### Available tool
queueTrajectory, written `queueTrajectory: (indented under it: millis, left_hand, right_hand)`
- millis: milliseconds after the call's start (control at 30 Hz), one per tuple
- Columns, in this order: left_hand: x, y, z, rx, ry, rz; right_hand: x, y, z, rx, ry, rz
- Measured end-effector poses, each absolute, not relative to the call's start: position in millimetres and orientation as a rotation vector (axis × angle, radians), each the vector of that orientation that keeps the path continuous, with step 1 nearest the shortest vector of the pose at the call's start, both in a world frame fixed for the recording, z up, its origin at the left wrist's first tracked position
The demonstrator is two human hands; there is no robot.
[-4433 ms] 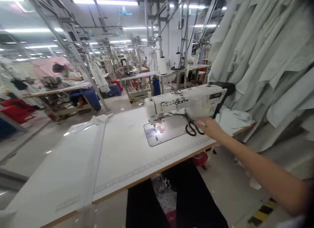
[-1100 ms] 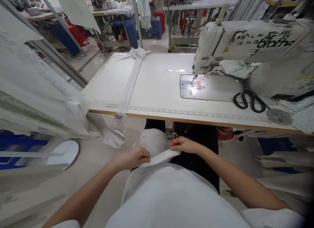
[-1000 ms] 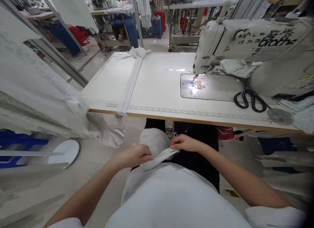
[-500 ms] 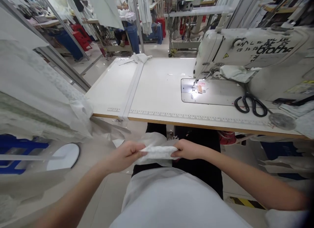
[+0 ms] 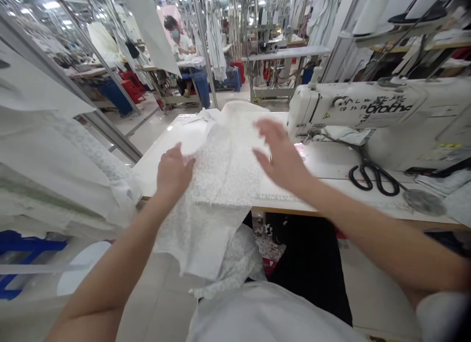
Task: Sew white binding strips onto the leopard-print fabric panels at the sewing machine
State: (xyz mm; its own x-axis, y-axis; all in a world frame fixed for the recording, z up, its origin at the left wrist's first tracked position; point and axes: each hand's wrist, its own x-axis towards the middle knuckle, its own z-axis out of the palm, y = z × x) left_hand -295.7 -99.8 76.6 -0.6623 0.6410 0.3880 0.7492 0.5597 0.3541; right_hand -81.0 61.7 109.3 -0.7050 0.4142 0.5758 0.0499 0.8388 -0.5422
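A piece of white lace fabric (image 5: 221, 185) is draped over the front edge of the white sewing table (image 5: 331, 160), its lower end hanging towards my lap. My left hand (image 5: 172, 172) is closed on the fabric's left edge. My right hand (image 5: 281, 158) hovers over the fabric's right side with its fingers spread, a little blurred by motion. The white sewing machine (image 5: 371, 111) stands just right of my right hand.
Black scissors (image 5: 373, 177) lie on the table under the machine's arm, a round metal disc (image 5: 423, 202) beside them. White garments (image 5: 55, 175) hang at my left. A person sits at a far table (image 5: 176, 38). Racks and other workstations fill the background.
The fabric came up from my lap, where both hands held it folded, and now lies spread over the table's edge. My right hand has let go and opened.
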Motion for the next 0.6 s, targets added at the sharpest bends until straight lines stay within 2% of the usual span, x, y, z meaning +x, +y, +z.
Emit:
queueTrajectory:
  millis: [67,133,200,267,333,433,600]
  left_hand:
    - [-296.5,-83.5,51.4,-1.459,-2.497,-0.597]
    - [-287.3,-74.8,29.3,-1.819,-2.525,-0.449]
    - [-275.8,-68.2,15.3,-1.993,-2.611,-0.304]
    - [-269.6,-56.9,10.2,-1.965,-2.696,-0.217]
    - [-273.3,-36.9,12.0,-1.918,-2.720,-0.188]
    - [-292.2,6.0,20.2,-1.965,-2.688,-0.162]
    - [-293.2,56.2,26.0,-2.199,-2.563,-0.120]
  right_hand:
    - [-61.2,32.1,61.1,-0.293,-2.521,0.956]
    - [-44.9,9.6,3.1,-0.492,-2.673,1.396]
    - [-42.9,-1.4,-47.2,-0.595,-2.593,1.489]
    - [-56.1,-4.9,-79.4,-0.679,-2.285,1.789]
    - [-75.2,-6.5,-92.3,-0.683,-2.112,2.007]
    - [-84.5,-8.7,-85.7,-0.618,-2.063,2.198]
    - [-15.3,-6.2,-68.9,-0.488,-2.096,2.474]
